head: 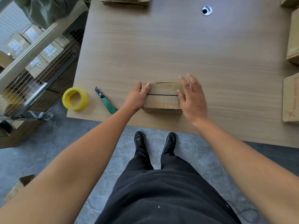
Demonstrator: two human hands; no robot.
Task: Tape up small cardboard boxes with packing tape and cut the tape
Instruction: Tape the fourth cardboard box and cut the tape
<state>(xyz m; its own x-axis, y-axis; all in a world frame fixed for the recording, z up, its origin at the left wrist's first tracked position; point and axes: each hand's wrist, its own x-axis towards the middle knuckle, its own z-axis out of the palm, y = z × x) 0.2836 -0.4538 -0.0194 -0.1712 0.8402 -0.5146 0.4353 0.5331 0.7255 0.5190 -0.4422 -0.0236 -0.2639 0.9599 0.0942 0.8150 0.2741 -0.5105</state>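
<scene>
Head view: 1 small brown cardboard box [162, 97] sits near the wood-grain table's [161, 46] front edge, its seam untaped. The left hand [137, 98] grips its left end; the right hand [192, 97], fingers spread and loose, touches the right end. Best to keep the flaps flush before taping. To the left lie 1 yellow packing-tape roll [75, 99] and 1 green-handled utility knife [106, 101].
</scene>
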